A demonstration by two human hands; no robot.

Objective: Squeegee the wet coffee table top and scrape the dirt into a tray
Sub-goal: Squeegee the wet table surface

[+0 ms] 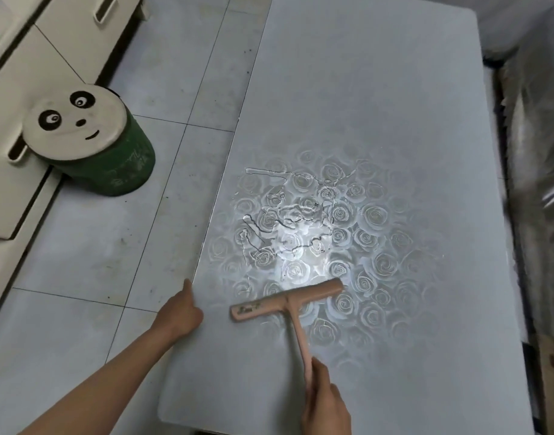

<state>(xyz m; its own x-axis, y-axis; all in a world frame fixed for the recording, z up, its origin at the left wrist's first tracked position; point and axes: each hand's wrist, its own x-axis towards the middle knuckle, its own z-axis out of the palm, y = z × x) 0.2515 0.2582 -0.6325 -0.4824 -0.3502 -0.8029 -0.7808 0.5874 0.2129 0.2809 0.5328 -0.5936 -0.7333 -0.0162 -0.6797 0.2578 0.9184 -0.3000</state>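
**Squeegee down on the wet table top**

From the head camera: one pink squeegee (287,302), blade down on the coffee table top (363,89), just short of one patch of water (288,221). Handle clamped in the right hand (324,400). At the table's left edge, the left hand (181,312), thumb along the rim, fingers hidden, grip impossible to tell. Hands well apart. Bare top beyond the water and to its right. On the tiled floor (96,262) at left, one panda-faced stool (78,127), well clear of the edge.
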